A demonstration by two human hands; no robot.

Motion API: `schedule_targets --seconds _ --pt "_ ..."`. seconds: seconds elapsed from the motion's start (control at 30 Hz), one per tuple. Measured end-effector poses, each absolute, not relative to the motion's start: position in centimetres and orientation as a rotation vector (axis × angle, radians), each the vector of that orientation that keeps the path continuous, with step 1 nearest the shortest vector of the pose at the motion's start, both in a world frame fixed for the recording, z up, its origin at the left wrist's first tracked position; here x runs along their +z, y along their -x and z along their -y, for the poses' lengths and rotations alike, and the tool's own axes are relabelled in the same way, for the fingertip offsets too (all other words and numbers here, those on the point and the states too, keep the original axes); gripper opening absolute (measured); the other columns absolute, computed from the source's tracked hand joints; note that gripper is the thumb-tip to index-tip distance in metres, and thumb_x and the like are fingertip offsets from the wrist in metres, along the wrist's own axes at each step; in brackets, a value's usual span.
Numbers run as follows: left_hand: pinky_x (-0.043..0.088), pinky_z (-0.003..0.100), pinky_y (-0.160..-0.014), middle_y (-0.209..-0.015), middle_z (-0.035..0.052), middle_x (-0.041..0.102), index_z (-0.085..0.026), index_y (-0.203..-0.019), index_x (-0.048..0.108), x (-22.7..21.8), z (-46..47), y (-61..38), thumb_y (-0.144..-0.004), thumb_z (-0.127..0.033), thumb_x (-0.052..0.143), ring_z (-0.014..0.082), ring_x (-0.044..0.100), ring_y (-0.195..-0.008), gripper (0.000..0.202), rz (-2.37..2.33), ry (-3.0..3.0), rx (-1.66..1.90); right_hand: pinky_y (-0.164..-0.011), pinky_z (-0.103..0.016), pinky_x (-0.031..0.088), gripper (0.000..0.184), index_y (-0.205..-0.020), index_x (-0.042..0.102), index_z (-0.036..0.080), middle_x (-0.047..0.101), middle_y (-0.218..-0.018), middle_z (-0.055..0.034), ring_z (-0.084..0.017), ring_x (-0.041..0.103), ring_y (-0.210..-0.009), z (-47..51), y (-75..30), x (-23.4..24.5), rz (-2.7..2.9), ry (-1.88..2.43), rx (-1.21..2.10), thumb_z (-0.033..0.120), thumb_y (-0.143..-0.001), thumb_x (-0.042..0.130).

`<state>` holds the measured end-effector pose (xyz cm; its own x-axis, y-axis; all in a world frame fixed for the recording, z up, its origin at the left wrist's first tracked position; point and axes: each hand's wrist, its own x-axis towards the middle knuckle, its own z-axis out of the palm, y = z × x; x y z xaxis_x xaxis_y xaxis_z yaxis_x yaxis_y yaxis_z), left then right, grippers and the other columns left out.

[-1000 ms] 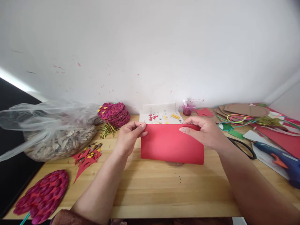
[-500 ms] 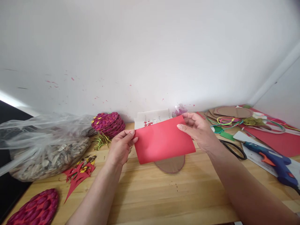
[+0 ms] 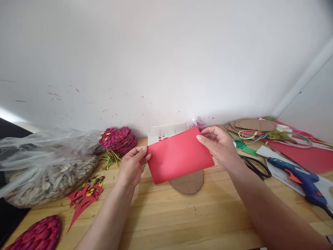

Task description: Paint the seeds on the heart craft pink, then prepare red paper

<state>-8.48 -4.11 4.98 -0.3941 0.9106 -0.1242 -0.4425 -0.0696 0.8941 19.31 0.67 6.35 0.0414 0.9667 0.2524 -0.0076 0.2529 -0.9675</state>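
A rectangular sheet of red paper (image 3: 179, 156) is stretched between my two hands, tilted, above the wooden table (image 3: 166, 218). My left hand (image 3: 134, 165) pinches its left upper corner between thumb and fingers. At the right upper end, my right hand (image 3: 220, 146) grips the sheet the same way. Beneath the paper, a brown cardboard oval (image 3: 188, 185) shows only its near part. Behind it stands a white sheet with printing (image 3: 168, 131), and small red stars (image 3: 161, 138) show above the paper's edge.
Left are a plastic bag of shells (image 3: 59, 180), red paper scraps (image 3: 84, 199), a stack of purple-red decorated ovals (image 3: 118, 140) and another such oval (image 3: 39, 234). Right are black-handled scissors (image 3: 256, 166), a blue glue gun (image 3: 299, 178), coloured cords (image 3: 249, 134) and cardboard ovals (image 3: 255, 125).
Both hands still hold the red paper, in nearly the same pose. The whole view has shifted slightly, with most things a little further left.
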Motion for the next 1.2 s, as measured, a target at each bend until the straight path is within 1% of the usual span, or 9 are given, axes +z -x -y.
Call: schedule_targets --seconds 0.2,0.3,0.47,0.73,0.83,0.93,1.0,1.07,1.2 --pt "0.059 0.014 -0.062 -0.073 0.0001 0.066 -0.013 -0.066 0.076 5.0 4.1 8.3 -0.034 -0.035 0.105 0.0075 0.062 -0.068 0.048 -1.157 -0.599 1.671 -0.067 -0.03 0.048 0.037 -0.085 0.067 0.022 0.074 -0.086 -0.0025 -0.016 0.064 -0.075 -0.7 -19.2 6.3 1.34 1.035 1.024 0.052 -0.073 0.086" --pt "0.059 0.014 -0.063 -0.073 0.0 0.066 -0.013 -0.066 0.076 5.1 4.1 8.1 -0.031 -0.037 0.106 0.0076 0.062 -0.068 0.051 -1.17 -0.608 1.659 -0.066 -0.029 0.047 0.036 -0.084 0.067 0.022 0.072 -0.083 -0.0008 -0.015 0.062 -0.073 -0.7 -19.3 6.1 1.328 1.009 1.016 0.051 -0.074 0.085" --pt "0.058 0.014 -0.062 -0.071 -0.0001 0.066 -0.014 -0.064 0.075 5.4 4.5 7.9 -0.03 -0.038 0.106 0.0079 0.062 -0.068 0.052 -1.178 -0.622 1.644 -0.061 -0.028 0.043 0.035 -0.081 0.067 0.022 0.068 -0.074 0.0018 -0.013 0.057 -0.065 -0.8 -19.4 5.9 1.299 0.994 0.988 0.051 -0.075 0.085" --pt "0.059 0.015 -0.063 -0.072 -0.0001 0.067 -0.015 -0.068 0.075 5.1 4.6 8.3 -0.042 -0.036 0.103 0.0078 0.063 -0.066 0.044 -1.185 -0.684 1.663 -0.061 -0.03 0.047 0.04 -0.076 0.068 0.021 0.069 -0.073 -0.0001 -0.015 0.059 -0.066 -0.3 -19.0 6.6 1.213 1.017 1.033 0.053 -0.065 0.09" --pt "0.056 0.017 -0.055 -0.071 0.0003 0.067 -0.015 -0.07 0.074 5.1 4.6 8.4 -0.047 -0.035 0.101 0.0097 0.063 -0.062 0.041 -1.194 -0.706 1.663 -0.062 -0.03 0.049 0.042 -0.075 0.068 0.022 0.069 -0.073 0.0001 -0.015 0.06 -0.067 -0.1 -18.9 7.0 1.18 1.019 1.065 0.053 -0.062 0.092" --pt "0.047 0.016 -0.043 -0.067 0.0002 0.066 -0.016 -0.073 0.073 4.9 4.6 8.6 -0.05 -0.036 0.099 0.0105 0.061 -0.055 0.04 -1.211 -0.721 1.645 -0.06 -0.029 0.048 0.044 -0.073 0.068 0.022 0.068 -0.072 0.0008 -0.014 0.059 -0.066 0.0 -18.7 7.3 1.149 0.995 1.102 0.054 -0.059 0.094" --pt "0.044 0.015 -0.041 -0.067 0.0002 0.066 -0.016 -0.073 0.072 4.9 4.7 8.6 -0.051 -0.037 0.099 0.0095 0.059 -0.053 0.04 -1.211 -0.728 1.642 -0.059 -0.028 0.047 0.044 -0.072 0.067 0.022 0.068 -0.072 0.0013 -0.013 0.057 -0.064 0.1 -18.7 7.3 1.135 0.966 1.11 0.054 -0.059 0.094" --pt "0.047 0.015 -0.043 -0.067 -0.0003 0.066 -0.016 -0.073 0.073 5.0 4.7 8.5 -0.051 -0.036 0.099 0.0084 0.058 -0.053 0.04 -1.212 -0.732 1.647 -0.057 -0.027 0.046 0.043 -0.072 0.067 0.022 0.068 -0.072 0.0019 -0.012 0.055 -0.062 0.1 -18.6 7.2 1.127 0.954 1.098 0.053 -0.06 0.094" --pt "0.058 0.017 -0.059 -0.071 -0.0005 0.067 -0.015 -0.069 0.074 5.6 4.7 8.1 -0.045 -0.036 0.102 0.0085 0.063 -0.064 0.043 -1.194 -0.731 1.692 -0.057 -0.027 0.046 0.041 -0.073 0.068 0.022 0.067 -0.071 0.0018 -0.012 0.056 -0.062 0.1 -18.7 7.1 1.116 0.982 1.051 0.051 -0.061 0.094"
